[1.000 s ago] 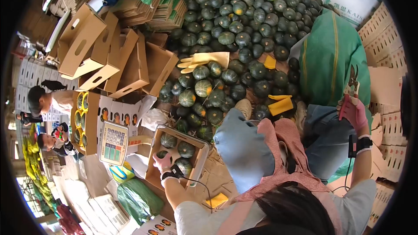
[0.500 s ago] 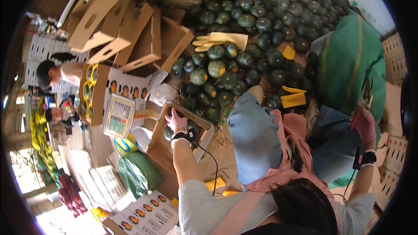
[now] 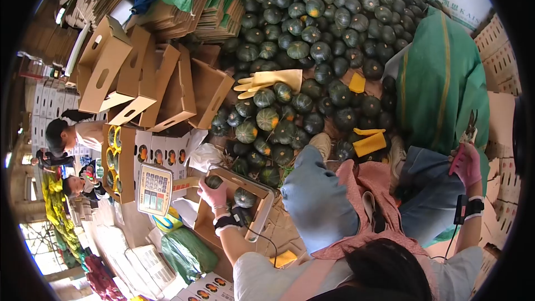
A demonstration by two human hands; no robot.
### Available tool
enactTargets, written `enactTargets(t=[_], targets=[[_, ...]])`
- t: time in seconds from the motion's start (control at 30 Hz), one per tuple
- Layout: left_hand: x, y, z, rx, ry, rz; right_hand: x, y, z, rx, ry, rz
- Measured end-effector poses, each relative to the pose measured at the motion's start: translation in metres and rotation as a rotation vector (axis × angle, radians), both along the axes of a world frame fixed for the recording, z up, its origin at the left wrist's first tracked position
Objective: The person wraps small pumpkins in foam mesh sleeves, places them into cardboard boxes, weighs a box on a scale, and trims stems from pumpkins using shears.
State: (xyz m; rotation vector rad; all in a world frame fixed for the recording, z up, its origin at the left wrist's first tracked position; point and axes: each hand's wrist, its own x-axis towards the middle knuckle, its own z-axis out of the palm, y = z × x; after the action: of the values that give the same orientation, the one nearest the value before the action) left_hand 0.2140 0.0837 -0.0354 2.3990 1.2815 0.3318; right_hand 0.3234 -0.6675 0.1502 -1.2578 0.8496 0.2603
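Observation:
My left hand (image 3: 213, 196), in a pink glove, is closed around a small dark green squash (image 3: 213, 181) at one end of an open cardboard box (image 3: 207, 226). A second green squash (image 3: 244, 197) lies in that box. The box rests on a platform scale whose display panel (image 3: 155, 189) stands beside it. Out at the right side, my right hand (image 3: 467, 164), gloved in pink too, grips pruning shears (image 3: 470, 129) with the blades pointing away from me. A green sack (image 3: 446, 83) is close to the shears.
A large heap of green squashes (image 3: 320, 51) spreads ahead, with yellow rubber gloves (image 3: 270, 82) on it. Cardboard boxes (image 3: 184, 92) lean at the left near a packed box (image 3: 128, 164). Two other people (image 3: 83, 136) are at the far left. Yellow cloths (image 3: 370, 143) lie near my feet.
My left hand has shifted from over the box's middle toward its left end, around a squash, uncovering the second squash. The view has moved a little; my right hand still holds the shears.

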Motion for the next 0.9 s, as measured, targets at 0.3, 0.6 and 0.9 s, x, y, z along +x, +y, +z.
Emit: enactTargets(t=[0.3,0.6,0.9], targets=[[0.148,-0.086,0.09,0.107,0.55,-0.927,0.087,0.183,-0.067,0.435,0.149,0.077],[0.327,-0.186,-0.002,0.133,0.423,-1.225,0.144,0.328,-0.154,0.492,-0.094,0.467],[0.412,-0.203,-0.079,-0.104,0.188,-1.183,0.252,0.322,-0.265,-0.394,-0.356,0.481]])
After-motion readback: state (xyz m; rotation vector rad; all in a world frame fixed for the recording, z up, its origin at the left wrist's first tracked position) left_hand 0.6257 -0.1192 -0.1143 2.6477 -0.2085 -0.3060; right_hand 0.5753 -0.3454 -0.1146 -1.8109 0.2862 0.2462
